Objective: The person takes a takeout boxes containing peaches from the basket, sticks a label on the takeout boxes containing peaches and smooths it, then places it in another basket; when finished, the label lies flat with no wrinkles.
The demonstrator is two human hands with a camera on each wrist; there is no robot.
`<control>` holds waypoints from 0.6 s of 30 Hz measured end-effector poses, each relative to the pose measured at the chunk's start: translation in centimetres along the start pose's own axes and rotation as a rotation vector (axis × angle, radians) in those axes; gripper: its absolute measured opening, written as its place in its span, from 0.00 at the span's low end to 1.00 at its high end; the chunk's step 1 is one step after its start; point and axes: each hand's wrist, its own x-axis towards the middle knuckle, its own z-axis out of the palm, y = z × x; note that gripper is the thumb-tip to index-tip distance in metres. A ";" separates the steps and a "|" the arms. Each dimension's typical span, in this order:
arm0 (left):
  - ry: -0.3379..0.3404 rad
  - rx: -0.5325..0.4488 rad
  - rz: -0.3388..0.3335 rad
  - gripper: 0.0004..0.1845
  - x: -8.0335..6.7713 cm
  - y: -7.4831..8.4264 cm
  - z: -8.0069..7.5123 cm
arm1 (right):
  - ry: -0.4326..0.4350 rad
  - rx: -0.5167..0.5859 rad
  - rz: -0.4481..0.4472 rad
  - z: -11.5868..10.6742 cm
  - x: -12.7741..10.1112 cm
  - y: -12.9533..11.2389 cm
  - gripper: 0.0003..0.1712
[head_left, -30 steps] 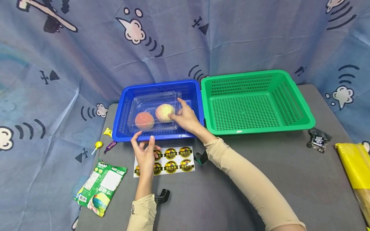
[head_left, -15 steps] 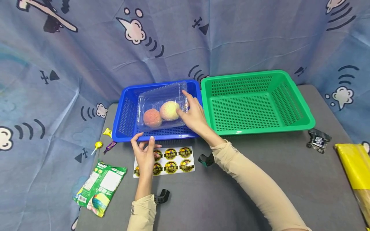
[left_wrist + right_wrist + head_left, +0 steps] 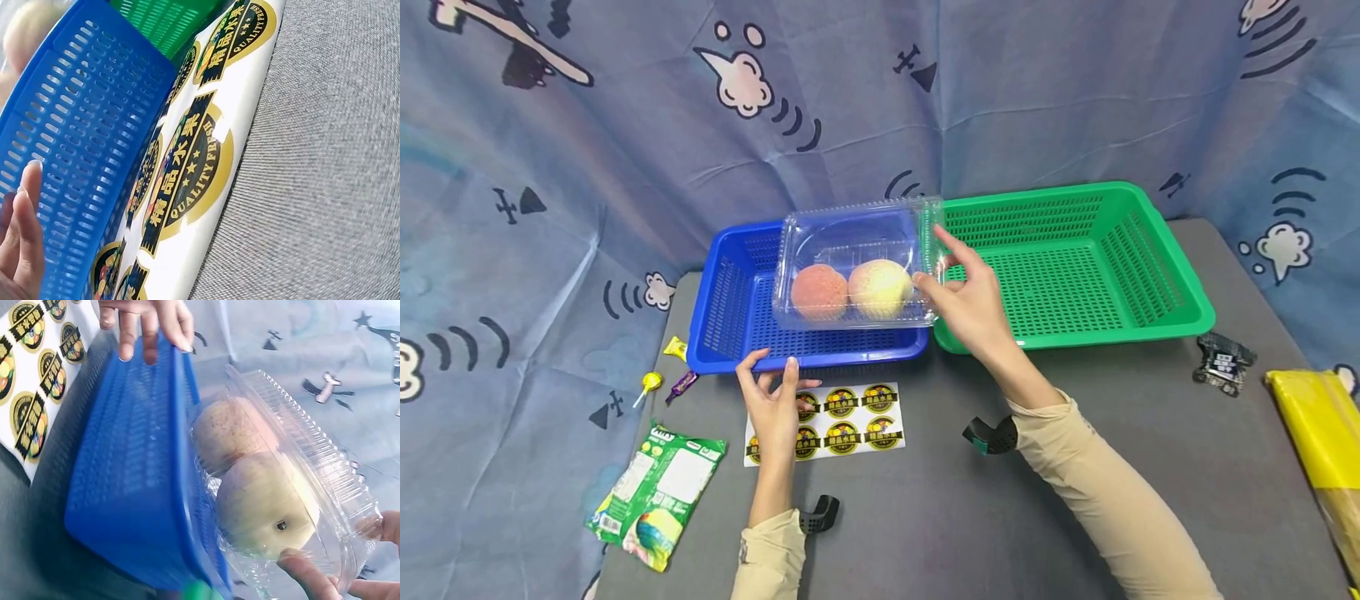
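Gripping the clear container [image 3: 850, 227] by one end with the right hand [image 3: 972, 300] – thumb pressed near the paler fruit [image 3: 880, 289], fingers round the edge, parted just enough to span the plastic. Holding it above the blue basket [image 3: 850, 359], one end overlapping the green basket [image 3: 1075, 339] in the head view. Best to hold level and move slowly, so as not to roll the paler fruit or the pinker fruit [image 3: 819, 292] about. Squeeze firmly but gently, to avoid buckling the seemingly thin plastic. Clear both rims before shifting sideways. Resting the left hand [image 3: 775, 417] at the near rim – fingers relaxed and apart, touching without grasping; useful for steadying, probably.
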 end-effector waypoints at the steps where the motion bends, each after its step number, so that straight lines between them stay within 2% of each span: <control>1: 0.000 0.001 0.003 0.30 0.0 0.0 0.0 | 0.011 0.004 -0.002 -0.7 -0.4 -0.1 0.42; 8: -0.013 0.024 0.011 0.29 -0.1 0.0 0.1 | 0.055 0.020 0.015 -6.0 -3.9 -0.6 0.39; 11: -0.020 0.018 0.017 0.30 0.0 -0.1 0.1 | 0.072 0.018 -0.008 -8.1 -5.6 -0.7 0.38; 18: -0.013 0.011 0.007 0.31 0.0 -0.2 -0.2 | 0.137 0.146 -0.065 -11.4 -9.1 0.1 0.36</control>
